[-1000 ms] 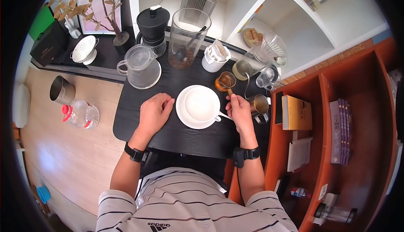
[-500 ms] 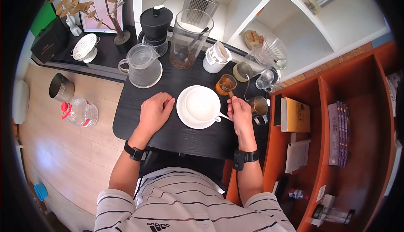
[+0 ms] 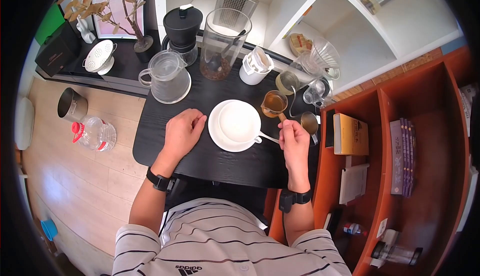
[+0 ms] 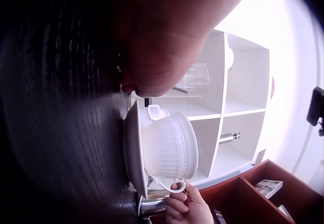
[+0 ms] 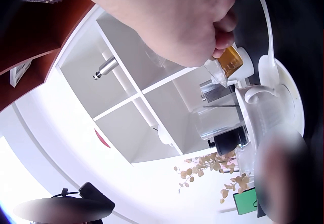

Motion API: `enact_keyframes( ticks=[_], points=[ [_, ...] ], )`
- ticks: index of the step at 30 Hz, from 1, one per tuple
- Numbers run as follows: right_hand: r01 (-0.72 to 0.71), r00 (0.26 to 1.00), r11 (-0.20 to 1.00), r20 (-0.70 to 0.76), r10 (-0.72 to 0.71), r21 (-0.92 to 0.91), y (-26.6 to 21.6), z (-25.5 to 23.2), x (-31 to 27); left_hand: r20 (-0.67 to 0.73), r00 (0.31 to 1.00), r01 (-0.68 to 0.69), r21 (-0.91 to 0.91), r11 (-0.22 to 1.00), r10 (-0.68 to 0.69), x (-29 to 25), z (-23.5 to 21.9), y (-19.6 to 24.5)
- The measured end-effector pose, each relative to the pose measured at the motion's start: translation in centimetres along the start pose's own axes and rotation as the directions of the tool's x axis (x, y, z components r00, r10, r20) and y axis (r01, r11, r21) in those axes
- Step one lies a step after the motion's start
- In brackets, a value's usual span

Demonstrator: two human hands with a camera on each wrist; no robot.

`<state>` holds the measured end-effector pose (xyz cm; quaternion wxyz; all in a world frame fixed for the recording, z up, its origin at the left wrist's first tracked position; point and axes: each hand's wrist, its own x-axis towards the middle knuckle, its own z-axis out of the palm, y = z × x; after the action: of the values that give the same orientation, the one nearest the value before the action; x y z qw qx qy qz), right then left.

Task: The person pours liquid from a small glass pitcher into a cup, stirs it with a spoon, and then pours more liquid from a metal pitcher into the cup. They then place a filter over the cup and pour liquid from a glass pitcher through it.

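In the head view a white cup (image 3: pixel 236 121) stands on a white saucer (image 3: pixel 218 142), and the handle of a white spoon (image 3: pixel 270 137) extends to the right. My right hand (image 3: pixel 295 143) pinches the wooden handle of a small glass pitcher (image 3: pixel 274 104) that holds amber liquid. The pitcher, up and right of the cup, also shows in the right wrist view (image 5: pixel 230 62), with the spoon (image 5: pixel 268 57) beside the cup. My left hand (image 3: pixel 184 133) rests on the black table left of the saucer, fingers loosely curled and holding nothing.
Along the table's back stand a glass server (image 3: pixel 167 78), a black grinder (image 3: pixel 183 31), a tall glass jar (image 3: pixel 220 51) and a white cup with a drip bag (image 3: pixel 256 68). A metal cup (image 3: pixel 309 122) is near my right hand. Wooden shelves (image 3: pixel 382 141) border the right.
My right hand has moved to the right and slightly toward the body, bringing the glass pitcher along; the pitcher has turned. My left hand has stayed in place.
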<state>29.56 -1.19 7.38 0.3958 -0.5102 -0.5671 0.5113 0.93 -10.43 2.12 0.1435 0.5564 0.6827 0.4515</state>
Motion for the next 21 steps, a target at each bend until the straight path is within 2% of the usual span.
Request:
enact_keyframes(
  ticks=[19,21],
  points=[
    [0.119,0.991,0.973,-0.033,-0.128,-0.199,-1.5,0.9,-2.1,-0.007,1.000,-0.010,-0.006,1.000,0.010,-0.1,-0.1,0.0],
    [0.164,0.983,0.958,-0.036,-0.178,-0.235,-1.4,1.0,-2.1,-0.002,1.000,-0.009,-0.001,1.000,0.009,-0.1,-0.1,-0.1]
  ],
)
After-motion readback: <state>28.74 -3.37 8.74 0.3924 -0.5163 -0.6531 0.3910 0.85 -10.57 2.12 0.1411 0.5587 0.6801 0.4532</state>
